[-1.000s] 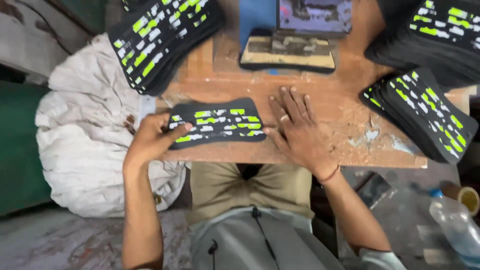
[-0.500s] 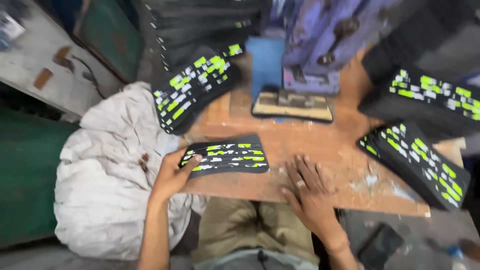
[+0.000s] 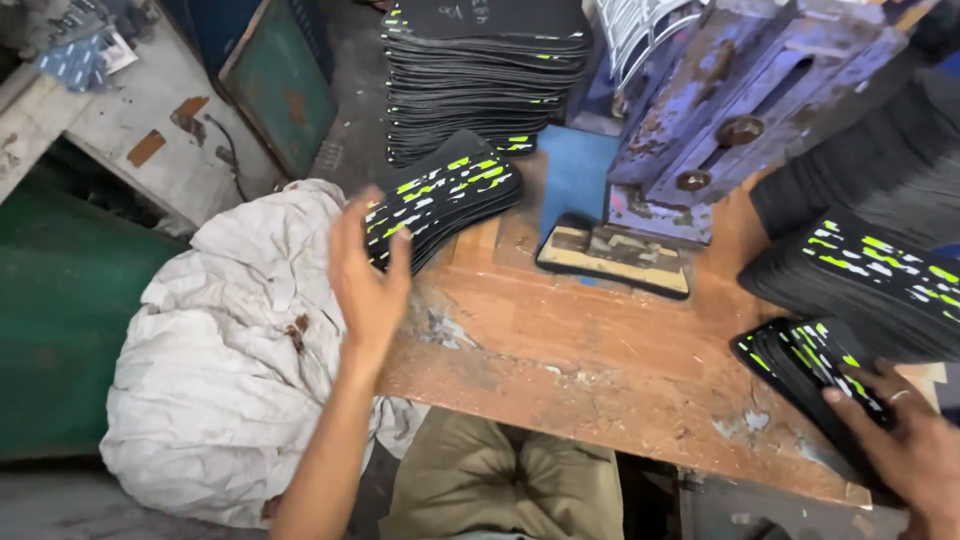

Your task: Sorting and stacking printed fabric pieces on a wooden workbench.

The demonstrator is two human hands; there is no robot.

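Head view: left hand (image 3: 368,275) is up, fingers spread and loose, gripping nothing, its fingertips at the edge of the left pile (image 3: 445,200) of black pieces with green and white marks. That pile is fanned and leaning, its low end hanging past the table (image 3: 600,370) edge above the white sack (image 3: 225,350); I'd judge a careless nudge from those fingers could slide the top pieces off onto the sack.

Right hand (image 3: 915,450), at the lower right corner, lies flat on the right pile (image 3: 810,365), fingers pressed on the top piece, not curled round it. This pile sits close to the near table edge too, so a hard pull could drag several pieces off together.

Behind, a tall stack (image 3: 485,75) stands by the blue press (image 3: 730,110), well apart from both hands. More marked pieces lie at far right.
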